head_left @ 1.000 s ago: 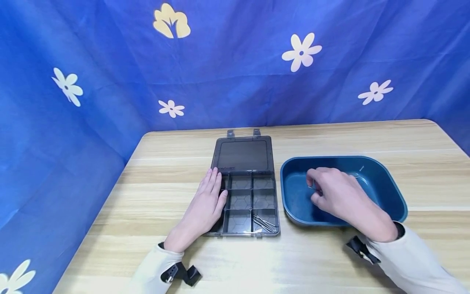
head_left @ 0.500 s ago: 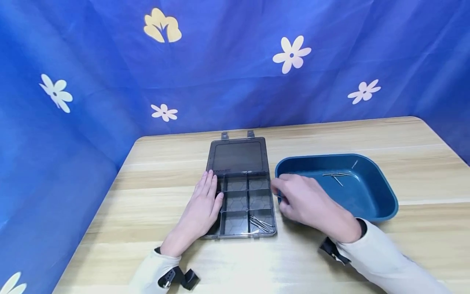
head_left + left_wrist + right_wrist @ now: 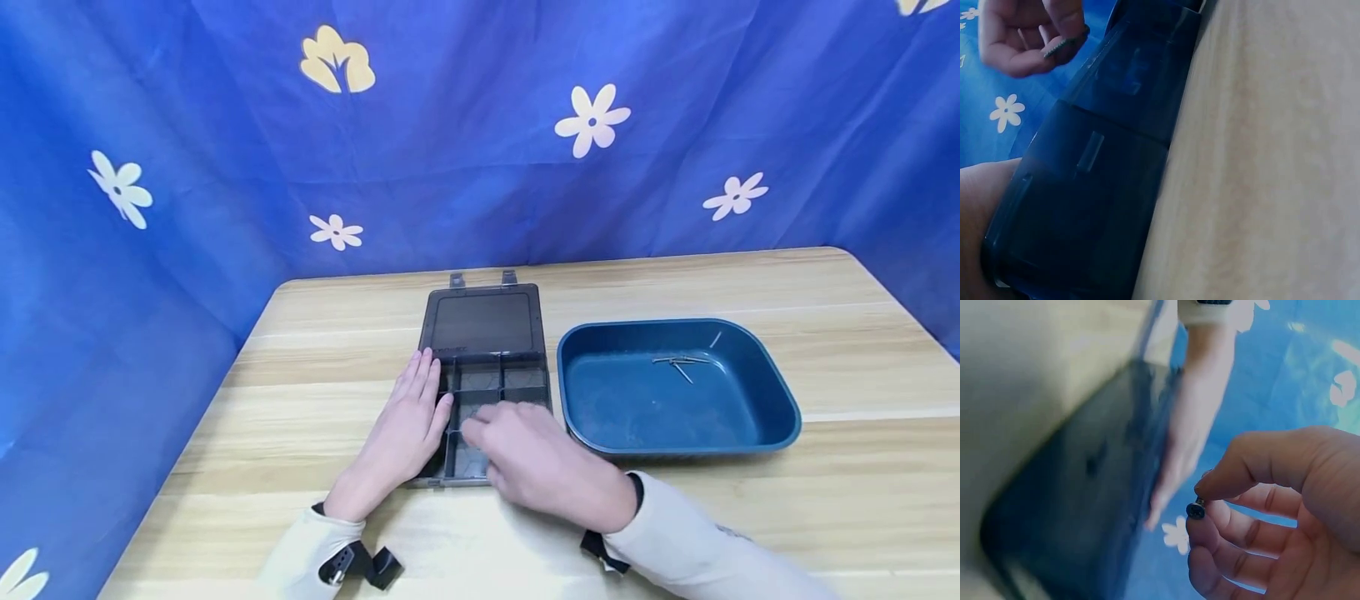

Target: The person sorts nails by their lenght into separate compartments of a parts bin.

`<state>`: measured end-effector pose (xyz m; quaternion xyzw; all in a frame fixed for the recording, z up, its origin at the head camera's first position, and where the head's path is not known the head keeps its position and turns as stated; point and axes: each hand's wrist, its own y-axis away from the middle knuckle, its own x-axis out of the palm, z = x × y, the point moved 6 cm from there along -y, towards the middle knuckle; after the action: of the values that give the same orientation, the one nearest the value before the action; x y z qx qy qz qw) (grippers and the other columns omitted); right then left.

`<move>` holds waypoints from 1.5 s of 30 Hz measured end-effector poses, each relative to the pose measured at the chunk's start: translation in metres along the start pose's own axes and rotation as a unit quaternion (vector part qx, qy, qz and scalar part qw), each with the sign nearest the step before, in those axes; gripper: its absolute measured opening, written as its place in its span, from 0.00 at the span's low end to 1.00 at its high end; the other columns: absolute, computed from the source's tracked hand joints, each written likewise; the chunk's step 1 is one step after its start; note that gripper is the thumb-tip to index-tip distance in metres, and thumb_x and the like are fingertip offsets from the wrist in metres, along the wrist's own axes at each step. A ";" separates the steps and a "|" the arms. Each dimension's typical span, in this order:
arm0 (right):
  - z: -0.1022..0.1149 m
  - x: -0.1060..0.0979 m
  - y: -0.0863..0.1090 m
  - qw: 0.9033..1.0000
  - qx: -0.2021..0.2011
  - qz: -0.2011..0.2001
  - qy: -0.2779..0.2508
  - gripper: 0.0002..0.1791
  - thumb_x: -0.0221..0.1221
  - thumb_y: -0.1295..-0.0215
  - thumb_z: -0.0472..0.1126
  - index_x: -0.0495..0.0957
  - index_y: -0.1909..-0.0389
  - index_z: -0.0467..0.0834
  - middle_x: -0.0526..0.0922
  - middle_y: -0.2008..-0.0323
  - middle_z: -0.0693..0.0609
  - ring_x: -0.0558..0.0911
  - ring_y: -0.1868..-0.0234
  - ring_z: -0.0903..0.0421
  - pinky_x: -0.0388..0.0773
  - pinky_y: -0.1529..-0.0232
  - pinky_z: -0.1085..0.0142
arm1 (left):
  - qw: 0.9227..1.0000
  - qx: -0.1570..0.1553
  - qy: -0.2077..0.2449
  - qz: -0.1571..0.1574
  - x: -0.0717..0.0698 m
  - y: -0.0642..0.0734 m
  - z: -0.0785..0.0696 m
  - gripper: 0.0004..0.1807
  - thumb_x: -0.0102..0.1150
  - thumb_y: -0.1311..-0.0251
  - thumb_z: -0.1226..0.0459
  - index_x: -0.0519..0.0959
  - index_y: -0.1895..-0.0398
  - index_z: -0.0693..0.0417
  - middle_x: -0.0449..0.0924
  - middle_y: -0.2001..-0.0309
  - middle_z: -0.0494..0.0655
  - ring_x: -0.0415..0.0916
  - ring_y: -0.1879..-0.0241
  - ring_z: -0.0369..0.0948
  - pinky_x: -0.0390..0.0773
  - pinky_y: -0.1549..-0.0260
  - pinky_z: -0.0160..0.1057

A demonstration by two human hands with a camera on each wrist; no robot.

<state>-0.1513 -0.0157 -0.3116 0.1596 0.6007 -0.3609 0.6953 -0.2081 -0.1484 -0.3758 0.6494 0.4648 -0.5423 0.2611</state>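
Observation:
A screw (image 3: 1195, 510) is pinched between the thumb and fingertips of my right hand (image 3: 528, 450); its cross-recessed head shows in the right wrist view, its threaded shank in the left wrist view. In the head view this hand hovers over the front right part of a dark, see-through compartment box (image 3: 478, 377), hiding the front right compartment. My left hand (image 3: 405, 423) rests on the box's left side, fingers straight and thumb on the left compartments. The box's lid (image 3: 483, 323) lies folded back, away from me.
Right of the box stands a deep blue tub (image 3: 637, 429) with several loose screws (image 3: 680, 363) towards its back right. Both rest on a light wooden table (image 3: 330, 333). A blue flowered cloth (image 3: 450, 150) hangs behind and at the left.
My right hand has moved left out of the tub, carrying the screw, and now hangs over the box. My left hand stays on the box. The head view has shifted slightly.

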 end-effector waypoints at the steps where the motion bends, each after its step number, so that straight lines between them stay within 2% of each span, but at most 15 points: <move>1: 0.004 0.005 -0.002 1.000 -0.004 0.009 0.003 0.12 0.62 0.54 0.30 0.79 0.69 0.47 0.76 0.74 0.58 0.77 0.73 0.59 0.74 0.77 0.66 | 1.000 -0.001 0.002 0.001 0.000 0.001 0.000 0.31 0.38 0.25 0.57 0.57 0.32 0.76 0.48 0.28 0.69 0.44 0.27 0.58 0.49 0.29 0.54; 6: 0.016 0.024 -0.011 0.999 -0.022 0.042 0.007 0.13 0.64 0.50 0.33 0.80 0.62 0.48 0.78 0.70 0.58 0.79 0.69 0.60 0.78 0.73 0.66 | 1.000 -0.008 0.007 0.015 0.000 0.003 0.002 0.31 0.37 0.25 0.57 0.56 0.31 0.76 0.47 0.27 0.68 0.42 0.26 0.57 0.48 0.29 0.53; 9: 0.016 0.030 -0.014 0.998 -0.017 0.054 -0.007 0.13 0.64 0.50 0.32 0.80 0.63 0.48 0.77 0.71 0.59 0.78 0.69 0.61 0.77 0.73 0.68 | 1.000 -0.010 0.008 0.022 0.001 0.002 0.001 0.31 0.36 0.24 0.56 0.55 0.30 0.74 0.45 0.26 0.67 0.41 0.26 0.56 0.47 0.29 0.53; 15: 0.008 0.029 -0.015 0.997 0.017 0.070 -0.040 0.11 0.64 0.51 0.29 0.78 0.69 0.47 0.74 0.74 0.59 0.74 0.74 0.64 0.73 0.77 0.73 | 1.000 -0.008 0.008 0.011 0.000 -0.001 0.000 0.31 0.36 0.24 0.56 0.56 0.31 0.75 0.46 0.27 0.67 0.42 0.26 0.57 0.49 0.29 0.54; 19: 0.006 0.027 -0.013 0.995 0.025 0.076 -0.051 0.12 0.62 0.50 0.27 0.80 0.67 0.45 0.76 0.73 0.58 0.77 0.72 0.64 0.75 0.75 0.73 | 1.000 -0.004 0.010 0.004 0.000 -0.002 -0.001 0.31 0.36 0.25 0.56 0.57 0.31 0.75 0.47 0.27 0.67 0.42 0.26 0.57 0.49 0.30 0.54; 23: 0.005 0.026 -0.013 0.995 0.027 0.069 -0.066 0.13 0.61 0.52 0.25 0.80 0.68 0.45 0.78 0.71 0.57 0.80 0.70 0.62 0.77 0.73 0.72 | 1.000 -0.006 0.007 0.008 0.000 -0.001 0.001 0.31 0.37 0.24 0.56 0.57 0.31 0.75 0.46 0.27 0.67 0.42 0.26 0.56 0.49 0.29 0.53; 30: 0.004 0.028 -0.013 0.995 0.010 0.063 -0.082 0.10 0.61 0.49 0.27 0.81 0.69 0.44 0.78 0.72 0.57 0.78 0.71 0.64 0.76 0.73 0.75 | 1.000 -0.008 0.009 0.007 0.001 0.001 0.001 0.31 0.37 0.25 0.56 0.57 0.31 0.75 0.47 0.27 0.67 0.42 0.26 0.56 0.48 0.29 0.52; 33: 0.000 0.020 -0.012 0.996 -0.001 0.044 -0.080 0.09 0.61 0.48 0.29 0.81 0.68 0.44 0.79 0.71 0.56 0.78 0.71 0.63 0.76 0.73 0.74 | 1.000 -0.007 0.009 0.005 0.002 0.000 0.001 0.31 0.37 0.25 0.56 0.57 0.32 0.75 0.47 0.27 0.67 0.42 0.26 0.56 0.48 0.29 0.51; 37: -0.015 -0.003 -0.007 0.996 0.012 -0.003 -0.085 0.07 0.61 0.47 0.30 0.81 0.68 0.44 0.81 0.70 0.55 0.80 0.70 0.61 0.78 0.70 0.73 | 1.000 -0.005 0.008 -0.002 0.004 0.000 0.001 0.31 0.38 0.25 0.56 0.58 0.32 0.76 0.48 0.27 0.67 0.43 0.26 0.57 0.49 0.29 0.52; 41: -0.043 -0.030 0.008 0.994 0.063 -0.043 -0.084 0.05 0.62 0.46 0.32 0.80 0.70 0.45 0.80 0.71 0.57 0.76 0.72 0.62 0.77 0.70 0.72 | 1.000 -0.002 0.007 -0.008 0.003 -0.001 0.000 0.31 0.39 0.25 0.57 0.59 0.33 0.76 0.49 0.28 0.68 0.44 0.27 0.57 0.50 0.29 0.53; 45: -0.077 -0.047 0.032 0.989 0.126 -0.047 -0.063 0.05 0.63 0.46 0.33 0.80 0.70 0.46 0.78 0.73 0.58 0.74 0.73 0.62 0.74 0.74 0.71 | 1.000 -0.008 0.007 -0.005 0.002 -0.002 0.000 0.31 0.39 0.25 0.57 0.58 0.32 0.76 0.48 0.27 0.68 0.43 0.26 0.57 0.49 0.29 0.52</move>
<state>-0.1854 0.0710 -0.2914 0.1945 0.5123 -0.4753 0.6884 -0.2097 -0.1473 -0.3775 0.6484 0.4746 -0.5353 0.2605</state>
